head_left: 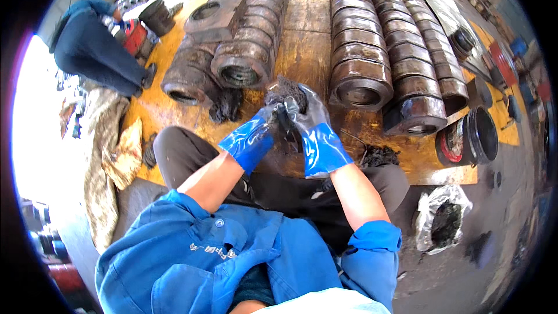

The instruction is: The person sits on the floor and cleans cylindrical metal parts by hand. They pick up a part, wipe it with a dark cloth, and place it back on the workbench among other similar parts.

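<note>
I have both of the wearer's hands in the middle of my head view, close together in blue gloves with dark, grimy palms and fingers. The right hand [312,113] is nearly closed, its fingers bent over a black, greasy wad [292,94] that sits at the top of the pair, between the two gloves. The left hand [268,117] has its fingers curled in against the same spot; part of it is hidden, so I cannot tell how firmly it grips, if at all. A dark shape shows just below the hands, too murky for me to name.

Beyond them I see a stained yellow-brown board [305,46]. On its left lie two rows of thick steel collars [247,43], with a square block with a round bore [214,18] on top. On its right I count three rows of brown metal collars [361,58], their open ends toward the wearer. One dark clump [225,106] lies beside the left rows, another [381,156] near the wearer's right knee. Farther right I make out a black bucket [483,135] and, on the floor, a clear plastic bag [425,221] with black stuff inside. At upper left a co-worker [96,52] bends forward, near a red container [135,38].
</note>
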The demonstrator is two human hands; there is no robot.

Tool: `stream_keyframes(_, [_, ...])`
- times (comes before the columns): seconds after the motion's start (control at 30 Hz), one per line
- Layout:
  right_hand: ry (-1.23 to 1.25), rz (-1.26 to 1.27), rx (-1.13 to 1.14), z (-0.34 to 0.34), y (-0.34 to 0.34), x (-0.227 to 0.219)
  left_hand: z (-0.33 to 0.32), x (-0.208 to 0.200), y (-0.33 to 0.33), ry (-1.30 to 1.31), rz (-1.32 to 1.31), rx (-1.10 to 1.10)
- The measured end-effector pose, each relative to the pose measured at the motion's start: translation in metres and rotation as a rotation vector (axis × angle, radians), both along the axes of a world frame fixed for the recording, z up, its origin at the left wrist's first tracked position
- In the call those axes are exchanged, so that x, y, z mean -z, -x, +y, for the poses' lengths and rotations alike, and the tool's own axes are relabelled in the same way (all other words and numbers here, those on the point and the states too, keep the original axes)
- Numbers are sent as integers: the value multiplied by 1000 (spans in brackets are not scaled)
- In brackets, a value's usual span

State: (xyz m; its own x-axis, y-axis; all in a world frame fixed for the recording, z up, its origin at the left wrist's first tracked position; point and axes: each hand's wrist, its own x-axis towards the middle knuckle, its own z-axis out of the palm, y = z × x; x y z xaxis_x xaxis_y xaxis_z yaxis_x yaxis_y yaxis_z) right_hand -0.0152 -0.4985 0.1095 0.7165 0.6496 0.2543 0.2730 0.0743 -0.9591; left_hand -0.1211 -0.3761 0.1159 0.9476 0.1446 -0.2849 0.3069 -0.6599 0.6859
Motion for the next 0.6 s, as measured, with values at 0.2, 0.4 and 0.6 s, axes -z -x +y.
stream_keyframes(0.2, [-181, 497, -46, 1, -17, -46, -26, -55, 1, 1827, -328, -412])
stream_keyframes(0.4, [-465, 716, 64, -13, -30, -66, -8, -65, 1, 2058, -433, -481])
stream_keyframes(0.6, [-462, 910, -7, 5, -49, 7, -4, -56, -39, 2105, -688, -574])
